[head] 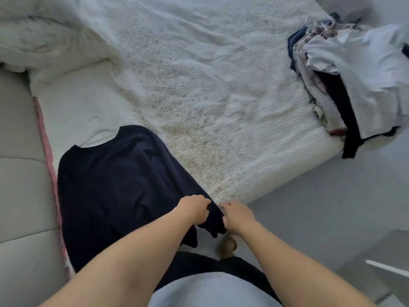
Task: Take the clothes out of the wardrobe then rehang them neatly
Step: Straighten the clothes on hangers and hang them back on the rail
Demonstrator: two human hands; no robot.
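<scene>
here a dark navy garment (115, 185) lies spread flat on the near left part of the bed (221, 96), its long axis running from the neckline at the far end, close to the middle of the bed's left side, down toward the person at the near edge, where the hem hangs over the mattress corner. the neck opening points away from the person and a little to the left; the body of the cloth widens as it comes nearer. the bed is covered with a white ribbed blanket, rumpled in places, and a white pillow or bunched duvet (44, 36) sits at its far left corner. at the far right corner of the bed a pile of clothes (345, 80) is heaped loosely, pale blue and white pieces on top, dark navy and patterned ones beneath, with a dark strip trailing over the edge toward the grey floor (309, 207). this pile lies well apart from the navy garment. the left hand (194, 209) rests on the garment's near right edge with fingers curled down, pinching the fabric. the right hand (238, 217) is just beside it, fingers bent narrowly and closed on the same dark edge, the two hands almost touching. a pink strip (49, 156) runs along the bed's left side.
</scene>
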